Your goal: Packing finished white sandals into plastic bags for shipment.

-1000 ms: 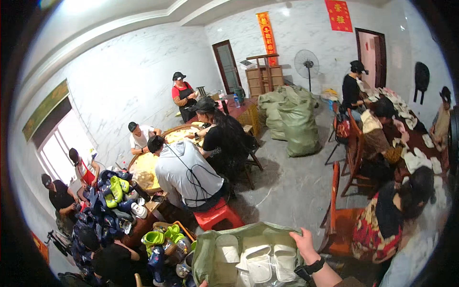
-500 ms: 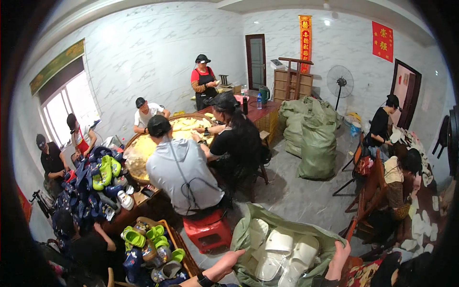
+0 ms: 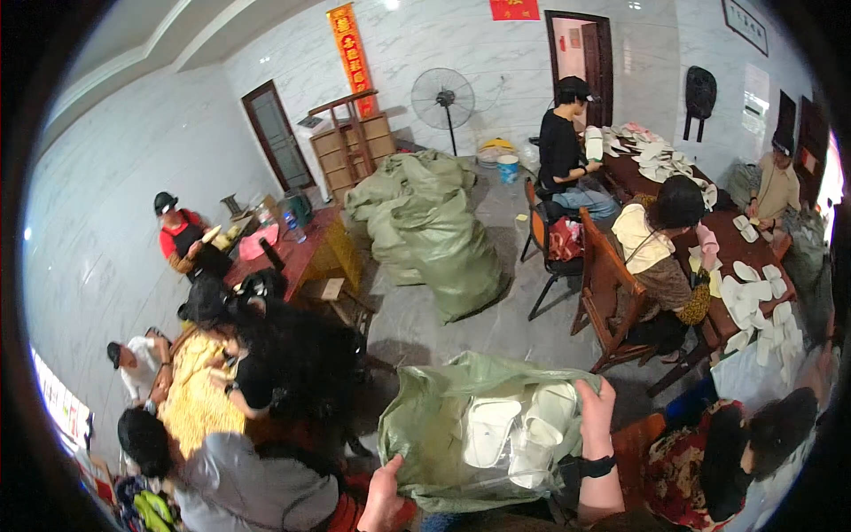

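Between my two hands hangs a green woven sack [image 3: 417, 408] with its mouth spread wide. White slippers [image 3: 490, 432] lie inside it, with what looks like clear plastic around them. My left hand [image 3: 384, 498] is closed on the near left part of the sack's rim, thumb up. On the right side my right hand [image 3: 597, 415] grips the rim with its fingers wrapped round the edge; a dark band is on that wrist. The sack's bottom is hidden.
Full green sacks [image 3: 434, 239] stand on the floor ahead. People sit on the right at a long table [image 3: 736, 253] strewn with white slipper pieces. Seated co-workers surround a yellow heap [image 3: 197, 381] at the left. A wooden chair [image 3: 612, 293] and a standing fan [image 3: 443, 99] are beyond.
The view has swung right, so the room has shifted left in it. Both hands still hold the sack, which has tilted; my right hand now shows higher than my left.
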`<state>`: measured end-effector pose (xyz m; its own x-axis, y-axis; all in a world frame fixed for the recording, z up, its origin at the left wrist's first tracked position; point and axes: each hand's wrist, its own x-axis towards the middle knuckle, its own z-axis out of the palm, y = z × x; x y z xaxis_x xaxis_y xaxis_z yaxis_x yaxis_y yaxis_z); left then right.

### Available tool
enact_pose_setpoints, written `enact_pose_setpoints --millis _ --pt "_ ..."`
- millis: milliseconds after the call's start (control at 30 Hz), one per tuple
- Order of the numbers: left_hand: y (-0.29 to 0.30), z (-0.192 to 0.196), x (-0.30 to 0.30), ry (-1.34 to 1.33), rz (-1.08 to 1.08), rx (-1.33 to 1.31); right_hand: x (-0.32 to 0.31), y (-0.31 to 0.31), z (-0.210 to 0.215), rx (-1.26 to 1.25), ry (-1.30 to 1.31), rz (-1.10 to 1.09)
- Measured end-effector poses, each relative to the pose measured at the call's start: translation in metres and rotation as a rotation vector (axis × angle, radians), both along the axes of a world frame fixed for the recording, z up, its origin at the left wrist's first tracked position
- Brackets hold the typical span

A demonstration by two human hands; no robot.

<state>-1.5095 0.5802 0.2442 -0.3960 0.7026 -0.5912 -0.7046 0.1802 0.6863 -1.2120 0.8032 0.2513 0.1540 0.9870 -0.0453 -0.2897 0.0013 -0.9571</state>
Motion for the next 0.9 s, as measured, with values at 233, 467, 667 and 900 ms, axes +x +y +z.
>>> enact_pose_setpoints --millis 233,467,667,900 --pt "0.14 -0.009 -0.072 0.042 -0.393 -0.262 -0.035 0.073 0.011 0.004 -0.056 -0.232" --pt "0.287 -0.017 -0.126 0.036 -0.545 -0.12 -0.063 0.138 0.041 0.019 -0.072 -0.358" --pt "0.378 -0.045 -0.159 0.153 -0.525 -0.163 -0.058 0.222 0.021 0.005 -0.075 -0.433" --pt "0.495 -0.031 -0.172 0.188 -0.372 -0.146 -0.086 0.395 -0.003 0.031 -0.216 -0.264"
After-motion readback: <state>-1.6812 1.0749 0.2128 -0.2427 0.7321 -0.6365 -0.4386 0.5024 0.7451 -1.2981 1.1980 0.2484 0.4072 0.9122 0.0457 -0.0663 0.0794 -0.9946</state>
